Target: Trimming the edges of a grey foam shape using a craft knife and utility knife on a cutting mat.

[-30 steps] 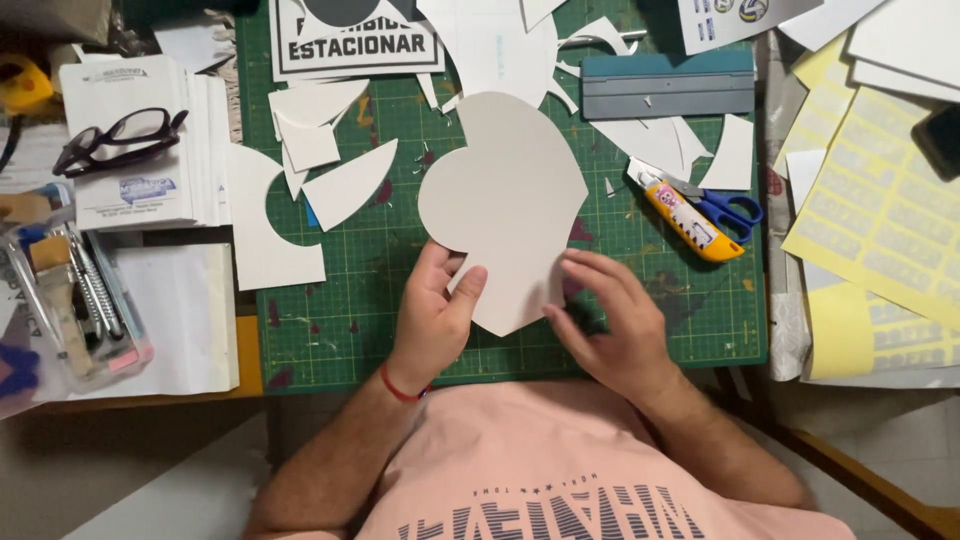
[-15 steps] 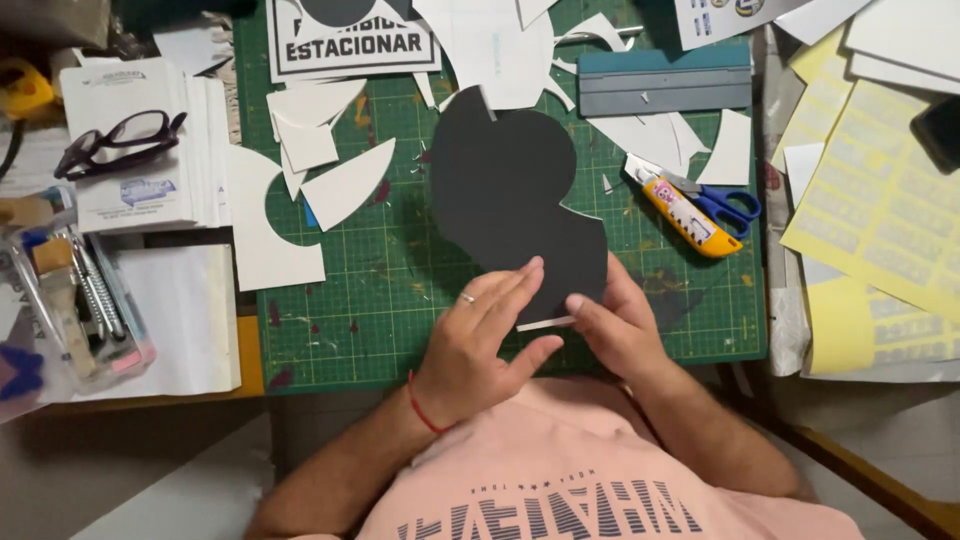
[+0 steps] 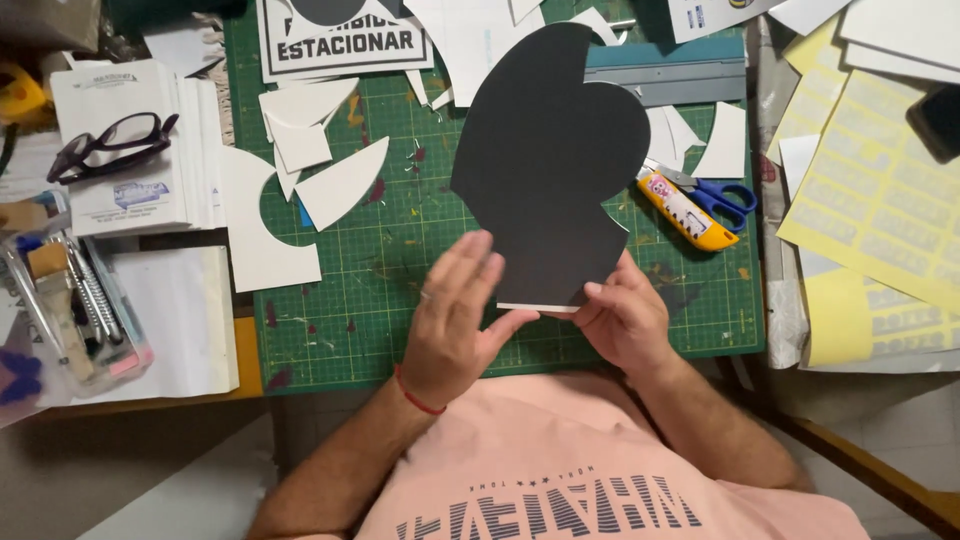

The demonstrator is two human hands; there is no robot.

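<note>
black cutout held above the cutting mat

the green cutting mat (image 3: 400, 230) is spread across the desk. above it the black card cutout (image 3: 550, 160) is held dark face up, its long axis running away from the body – rounded lobes far, narrow straight end near. that near end is pinched by the right hand (image 3: 625, 325); the left hand (image 3: 455, 320) is open, its thumb touching the bottom edge.

The black cutout (image 3: 548, 170) you hold looks like matt, smooth card; the green mat (image 3: 400, 250) under it looks rubbery and scuffed. Your scissors (image 3: 715, 197) have shiny metal blades and blue plastic handles; the scraps (image 3: 340, 185) are plain white paper.
</note>
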